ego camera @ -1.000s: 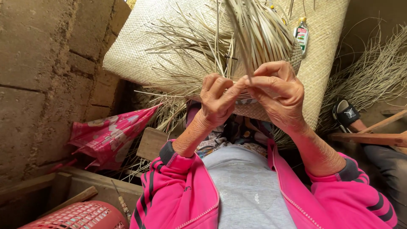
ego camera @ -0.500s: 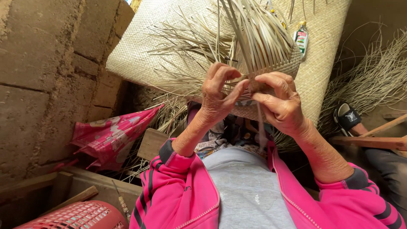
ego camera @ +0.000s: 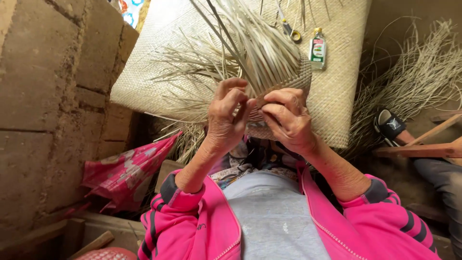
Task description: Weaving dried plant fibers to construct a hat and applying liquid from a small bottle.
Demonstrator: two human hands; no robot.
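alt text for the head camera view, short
Both hands, left hand and right hand, pinch pale strips on the woven piece held above a woven mat. A small bottle lies on the mat; pink umbrella at left.

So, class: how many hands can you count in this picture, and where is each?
2. The left hand and the right hand meet at the centre, fingers pinching the woven piece with loose strips. Another person's hands may be hidden off-frame at right.
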